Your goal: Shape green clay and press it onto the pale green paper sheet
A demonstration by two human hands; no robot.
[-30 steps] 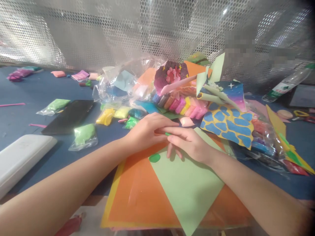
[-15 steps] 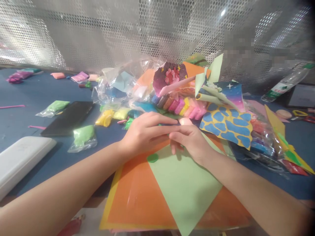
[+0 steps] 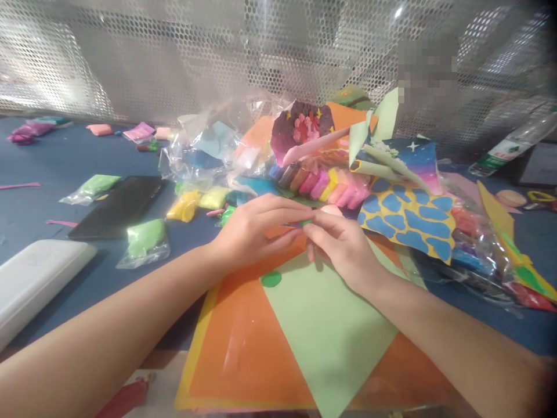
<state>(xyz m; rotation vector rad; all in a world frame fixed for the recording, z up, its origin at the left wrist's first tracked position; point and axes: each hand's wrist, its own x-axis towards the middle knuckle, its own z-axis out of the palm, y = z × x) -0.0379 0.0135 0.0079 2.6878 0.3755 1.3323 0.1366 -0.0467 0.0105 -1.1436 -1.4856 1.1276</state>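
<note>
Strip (image 3: 300, 223): thin green clay, held off the paper between my hands.
Left hand (image 3: 252, 233): fingers closed, grasping one end of the strip.
Right hand (image 3: 343, 251): thumb and forefinger pinch the other end.
Handling: the strip looks thin, so a light, even pinch seems safest.
Disc: a flat green clay disc (image 3: 271, 279) lies just below my hands, where an orange sheet (image 3: 243, 331) meets a pale green sheet (image 3: 326, 337).
Beyond: a row of clay bars (image 3: 317, 184) in many colours.

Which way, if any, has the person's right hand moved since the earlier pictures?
Yes: the right hand has shifted slightly to the right in view, away from the round green disc, which lies at the edge of the orange sheet.
</note>
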